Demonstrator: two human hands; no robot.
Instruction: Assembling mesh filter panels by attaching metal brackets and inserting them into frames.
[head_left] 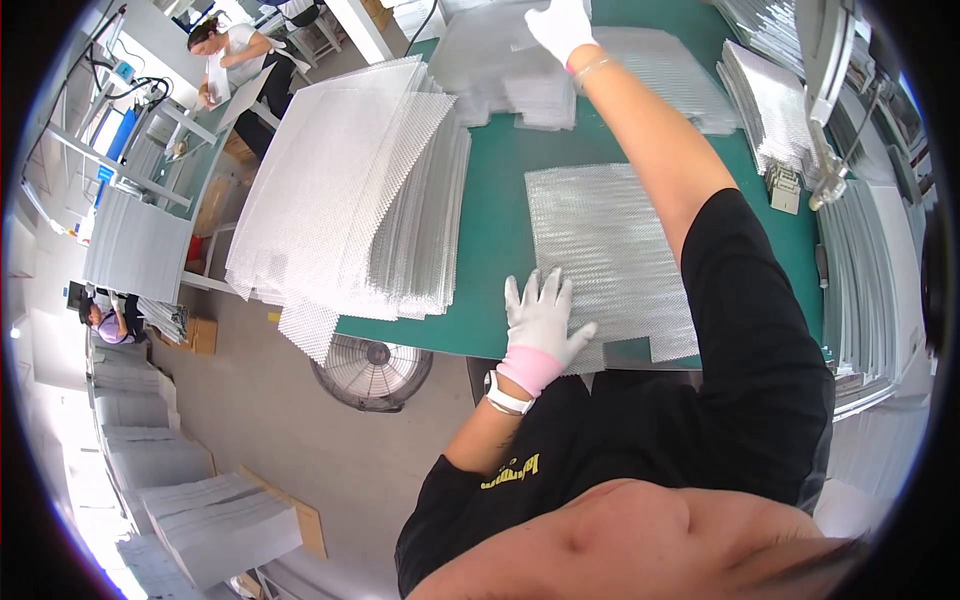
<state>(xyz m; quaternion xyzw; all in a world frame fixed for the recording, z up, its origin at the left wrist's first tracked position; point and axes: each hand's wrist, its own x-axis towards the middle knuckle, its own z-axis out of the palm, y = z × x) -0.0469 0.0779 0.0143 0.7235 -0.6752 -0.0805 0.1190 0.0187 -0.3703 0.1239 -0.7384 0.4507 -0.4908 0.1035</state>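
A translucent textured sheet with a notched near edge lies on the green table in front of me. My left hand, in a white glove with a pink cuff, rests on its near left corner, fingers spread and nothing gripped. Stretched far forward, my right hand, also gloved in white, is over a far stack of clear sheets. The top of the picture hides part of its fingers, so whether they grip a sheet is unclear. Another low pile of clear sheets lies to the right of it.
A tall, uneven stack of textured sheets overhangs the left table edge, above a floor fan. Along the right side are more sheet stacks, a small block-like object and a metal post. Another person works at the far left.
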